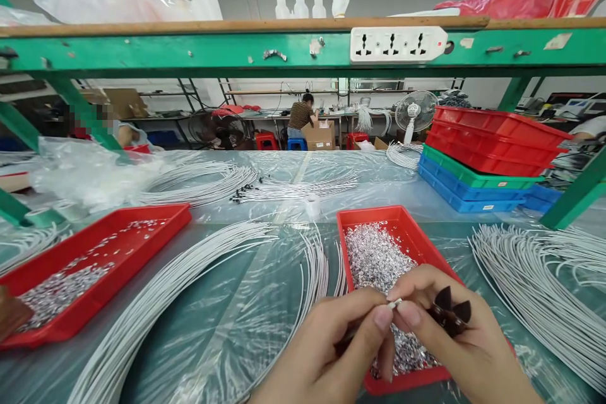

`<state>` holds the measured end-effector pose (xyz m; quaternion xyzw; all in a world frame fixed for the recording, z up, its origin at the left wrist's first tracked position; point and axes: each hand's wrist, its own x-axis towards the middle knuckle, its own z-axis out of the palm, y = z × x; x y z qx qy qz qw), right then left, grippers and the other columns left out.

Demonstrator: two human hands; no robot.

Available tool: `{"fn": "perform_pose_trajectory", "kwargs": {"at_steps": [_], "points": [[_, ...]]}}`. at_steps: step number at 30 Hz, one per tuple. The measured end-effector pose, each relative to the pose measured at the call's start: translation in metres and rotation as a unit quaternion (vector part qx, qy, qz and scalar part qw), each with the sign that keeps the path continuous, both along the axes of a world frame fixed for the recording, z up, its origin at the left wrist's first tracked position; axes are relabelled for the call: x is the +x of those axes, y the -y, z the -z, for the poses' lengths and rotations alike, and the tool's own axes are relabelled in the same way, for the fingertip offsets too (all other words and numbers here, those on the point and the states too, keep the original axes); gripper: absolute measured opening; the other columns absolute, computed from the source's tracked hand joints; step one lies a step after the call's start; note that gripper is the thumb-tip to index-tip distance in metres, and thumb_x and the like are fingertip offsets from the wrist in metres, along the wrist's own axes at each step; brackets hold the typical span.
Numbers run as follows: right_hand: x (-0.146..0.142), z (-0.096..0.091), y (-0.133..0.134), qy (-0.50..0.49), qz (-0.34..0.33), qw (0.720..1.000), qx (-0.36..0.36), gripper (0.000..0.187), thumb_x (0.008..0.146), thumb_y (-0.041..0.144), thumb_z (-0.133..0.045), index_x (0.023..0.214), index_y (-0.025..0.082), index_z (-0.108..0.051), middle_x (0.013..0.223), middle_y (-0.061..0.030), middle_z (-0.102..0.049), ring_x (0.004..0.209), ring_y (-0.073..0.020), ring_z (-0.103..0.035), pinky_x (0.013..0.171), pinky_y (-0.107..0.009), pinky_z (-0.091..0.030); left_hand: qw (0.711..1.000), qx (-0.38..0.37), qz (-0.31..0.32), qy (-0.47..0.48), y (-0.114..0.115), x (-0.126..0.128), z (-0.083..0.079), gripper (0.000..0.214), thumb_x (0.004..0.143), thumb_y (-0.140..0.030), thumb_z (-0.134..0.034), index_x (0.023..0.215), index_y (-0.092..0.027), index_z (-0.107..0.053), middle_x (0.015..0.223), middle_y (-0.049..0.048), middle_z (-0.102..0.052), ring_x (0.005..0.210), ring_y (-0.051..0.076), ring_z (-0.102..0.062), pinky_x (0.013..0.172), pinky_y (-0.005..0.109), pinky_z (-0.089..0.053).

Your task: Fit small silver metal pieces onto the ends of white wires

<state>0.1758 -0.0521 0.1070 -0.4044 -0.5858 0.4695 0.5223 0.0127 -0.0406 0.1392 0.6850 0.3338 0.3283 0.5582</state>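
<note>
My left hand [338, 341] and my right hand [454, 334] meet at the front right, fingertips closed in a pinch. Between them is a small white-and-silver piece [394, 304]; whether it is a cable end or a loose metal part is too small to tell. Tucked in my right hand, a dark tool [452, 312] shows two pointed tips; its remainder is hidden. Beneath both hands stands a red tray [416, 227] holding many small shiny metal parts [374, 255]. White cables [315, 265] run down beside my left hand.
Another red tray [161, 227] with metal parts is at left, a person's hand [12, 312] at its near end. White cable bundles [189, 271] lie between the trays and at right [530, 297]. Stacked bins [492, 139] stand behind. A green shelf beam [213, 53] crosses above.
</note>
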Motion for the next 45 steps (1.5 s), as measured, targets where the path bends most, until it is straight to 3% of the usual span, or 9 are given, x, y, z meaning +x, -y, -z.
{"fn": "perform_pose_trajectory", "kwargs": {"at_steps": [3, 6, 9, 14, 21, 28, 33, 41, 45], "points": [[0.010, -0.002, 0.002, 0.058, -0.007, 0.998, 0.019, 0.035, 0.085, 0.061, -0.061, 0.098, 0.028, -0.059, 0.061, 0.0057, -0.032, 0.051, -0.0113, -0.030, 0.048, -0.021, -0.025, 0.999, -0.022, 0.005, 0.023, -0.002, -0.002, 0.003, 0.036, 0.097, -0.040, -0.042, 0.078, -0.015, -0.061, 0.063, 0.0001, -0.052, 0.061, 0.012, -0.047, 0.060, 0.022, -0.035], [0.017, -0.002, 0.005, 0.154, 0.027, 0.983, 0.092, 0.045, 0.088, 0.069, -0.048, 0.108, 0.030, -0.055, 0.069, 0.0023, -0.047, 0.059, -0.0141, -0.045, 0.053, -0.023, -0.035, 0.999, -0.014, 0.005, 0.030, -0.004, -0.003, 0.006, 0.036, 0.096, -0.041, -0.044, 0.075, -0.016, -0.058, 0.062, -0.0006, -0.051, 0.060, 0.012, -0.048, 0.059, 0.022, -0.035], [0.017, -0.001, 0.006, 0.265, 0.054, 0.949, 0.162, 0.035, 0.100, 0.058, -0.031, 0.107, 0.031, -0.052, 0.081, 0.0006, -0.060, 0.071, -0.0174, -0.058, 0.064, -0.029, -0.044, 1.000, -0.002, 0.000, 0.015, -0.003, -0.003, 0.008, 0.036, 0.097, -0.040, -0.044, 0.071, -0.017, -0.055, 0.060, -0.0013, -0.051, 0.058, 0.011, -0.046, 0.058, 0.021, -0.035], [0.013, -0.005, 0.001, 0.337, 0.044, 0.899, 0.275, 0.023, 0.105, 0.039, -0.023, 0.109, 0.029, -0.044, 0.078, 0.0034, -0.063, 0.068, -0.0152, -0.064, 0.058, -0.025, -0.045, 1.000, 0.014, 0.009, -0.001, -0.003, -0.002, 0.007, 0.037, 0.098, -0.040, -0.042, 0.071, -0.017, -0.055, 0.061, -0.0006, -0.052, 0.058, 0.011, -0.047, 0.057, 0.021, -0.035], [0.017, -0.008, 0.000, 0.370, 0.039, 0.885, 0.280, 0.011, 0.102, 0.032, -0.036, 0.107, 0.029, -0.045, 0.084, 0.0037, -0.065, 0.068, -0.0153, -0.064, 0.060, -0.026, -0.047, 0.998, 0.061, -0.012, -0.017, -0.003, -0.002, 0.007, 0.038, 0.098, -0.041, -0.043, 0.074, -0.016, -0.059, 0.059, -0.0003, -0.054, 0.056, 0.011, -0.048, 0.055, 0.022, -0.035], [0.019, -0.010, 0.001, 0.401, 0.049, 0.865, 0.298, 0.013, 0.102, 0.031, -0.039, 0.108, 0.027, -0.049, 0.091, 0.0011, -0.068, 0.076, -0.0168, -0.066, 0.064, -0.026, -0.051, 0.994, 0.098, -0.024, -0.041, -0.003, -0.006, 0.004, 0.037, 0.097, -0.038, -0.044, 0.070, -0.016, -0.059, 0.059, -0.0009, -0.052, 0.058, 0.012, -0.049, 0.057, 0.021, -0.036], [0.021, -0.015, 0.002, 0.385, 0.026, 0.887, 0.255, 0.016, 0.101, 0.032, -0.042, 0.112, 0.030, -0.054, 0.103, 0.0008, -0.069, 0.088, -0.0179, -0.067, 0.065, -0.024, -0.053, 0.986, 0.141, -0.012, -0.089, -0.007, -0.004, 0.003, 0.039, 0.098, -0.030, -0.043, 0.063, -0.016, -0.052, 0.059, -0.0014, -0.051, 0.056, 0.011, -0.047, 0.054, 0.021, -0.033], [0.026, -0.015, 0.001, 0.337, 0.000, 0.919, 0.203, 0.019, 0.098, 0.032, -0.051, 0.115, 0.032, -0.061, 0.103, 0.0011, -0.069, 0.088, -0.0177, -0.067, 0.070, -0.022, -0.055, 0.974, 0.196, -0.021, -0.110, -0.008, -0.003, 0.009, 0.031, 0.097, -0.022, -0.045, 0.069, -0.015, -0.058, 0.062, -0.0001, -0.057, 0.057, 0.011, -0.051, 0.055, 0.019, -0.036], [0.023, -0.017, 0.000, 0.324, 0.003, 0.926, 0.197, 0.025, 0.096, 0.029, -0.054, 0.119, 0.037, -0.059, 0.103, 0.0039, -0.069, 0.090, -0.0173, -0.067, 0.071, -0.023, -0.055, 0.975, 0.203, 0.011, -0.094, -0.011, -0.004, 0.007, 0.033, 0.097, -0.024, -0.044, 0.070, -0.016, -0.061, 0.062, 0.0003, -0.057, 0.054, 0.011, -0.049, 0.053, 0.020, -0.036]]}}
